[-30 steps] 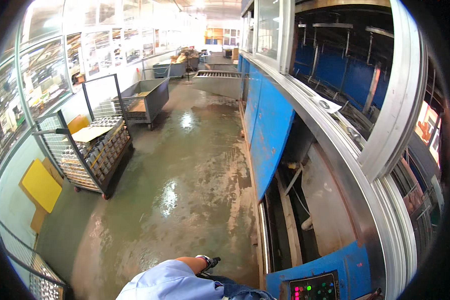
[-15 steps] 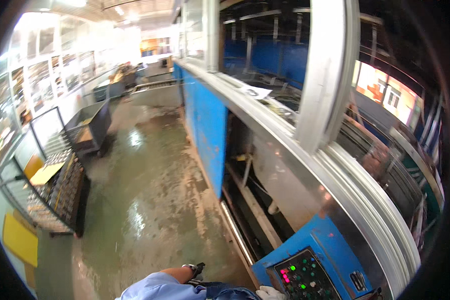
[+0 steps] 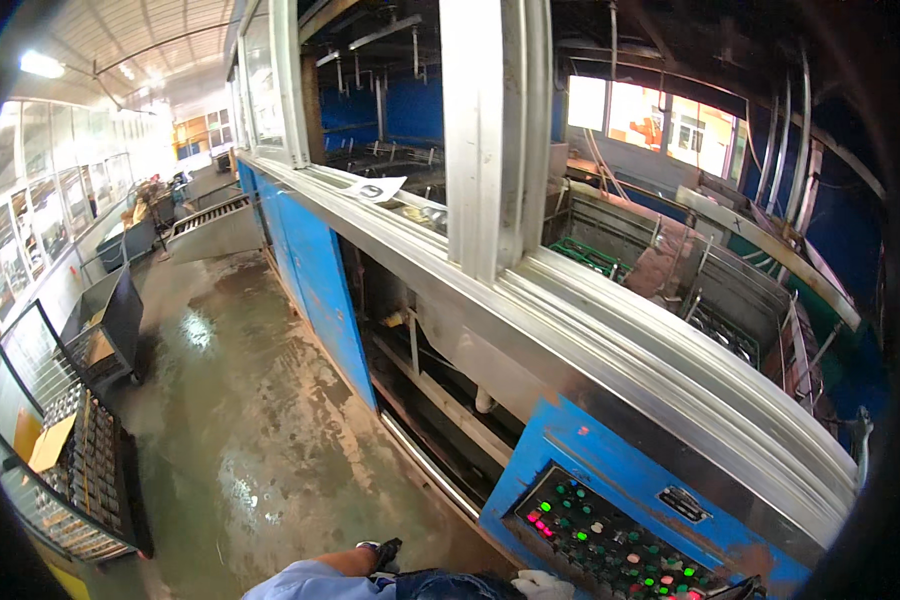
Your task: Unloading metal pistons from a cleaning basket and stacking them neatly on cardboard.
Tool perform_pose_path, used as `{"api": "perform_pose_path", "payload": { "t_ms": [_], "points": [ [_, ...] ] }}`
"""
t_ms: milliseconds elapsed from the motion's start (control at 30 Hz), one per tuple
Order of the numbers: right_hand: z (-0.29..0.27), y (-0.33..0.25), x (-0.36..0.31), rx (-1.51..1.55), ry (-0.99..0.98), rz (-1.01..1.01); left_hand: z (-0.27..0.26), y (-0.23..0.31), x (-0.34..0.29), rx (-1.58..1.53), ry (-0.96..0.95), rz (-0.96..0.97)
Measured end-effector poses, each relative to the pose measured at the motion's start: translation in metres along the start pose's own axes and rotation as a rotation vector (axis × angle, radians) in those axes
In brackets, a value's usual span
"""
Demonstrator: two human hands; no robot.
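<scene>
My left arm, in a light blue sleeve (image 3: 315, 580), reaches in at the lower edge. My left hand (image 3: 386, 553) looks dark, with a band at the wrist, and hangs over the wet floor; its fingers are too small and dark to make out. White and apparently gloved, my right hand (image 3: 542, 584) is low beside the blue control cabinet (image 3: 595, 440). Its fingers are cut off by the lower edge, so any hold is hidden. Nearest to it is the black button panel (image 3: 600, 535), with several red and green lamps lit.
A silver window frame and sill (image 3: 410, 232) run along the right, with a white paper (image 3: 375, 189) on it. Behind lie metal tanks (image 3: 740, 275). To the left stand a rack of parts (image 3: 80, 470) and a grey cart (image 3: 120, 315). The floor (image 3: 230, 420) is wet.
My view has turned to the right, so the control panel and tanks show more fully. My hands stay low, near the bottom edge.
</scene>
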State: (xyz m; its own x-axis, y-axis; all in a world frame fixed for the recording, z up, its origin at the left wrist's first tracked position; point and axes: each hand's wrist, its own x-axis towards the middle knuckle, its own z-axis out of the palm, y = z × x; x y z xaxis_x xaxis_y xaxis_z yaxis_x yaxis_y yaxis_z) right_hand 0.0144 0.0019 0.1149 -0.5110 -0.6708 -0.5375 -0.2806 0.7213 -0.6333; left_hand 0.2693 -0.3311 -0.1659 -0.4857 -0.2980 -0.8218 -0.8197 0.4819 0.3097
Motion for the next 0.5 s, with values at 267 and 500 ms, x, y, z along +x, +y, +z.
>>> {"api": "perform_pose_path", "payload": {
  "t_ms": [267, 500],
  "points": [
    [0.018, 0.072, 0.038, 0.296, -0.057, -0.010, -0.056, 0.073, 0.010, 0.852, 0.335, 0.643],
    [-0.020, 0.012, -0.013, 1.293, 0.181, -0.394, -0.160, 0.310, -0.191, 0.078, 0.232, 0.711]
  ]
}}
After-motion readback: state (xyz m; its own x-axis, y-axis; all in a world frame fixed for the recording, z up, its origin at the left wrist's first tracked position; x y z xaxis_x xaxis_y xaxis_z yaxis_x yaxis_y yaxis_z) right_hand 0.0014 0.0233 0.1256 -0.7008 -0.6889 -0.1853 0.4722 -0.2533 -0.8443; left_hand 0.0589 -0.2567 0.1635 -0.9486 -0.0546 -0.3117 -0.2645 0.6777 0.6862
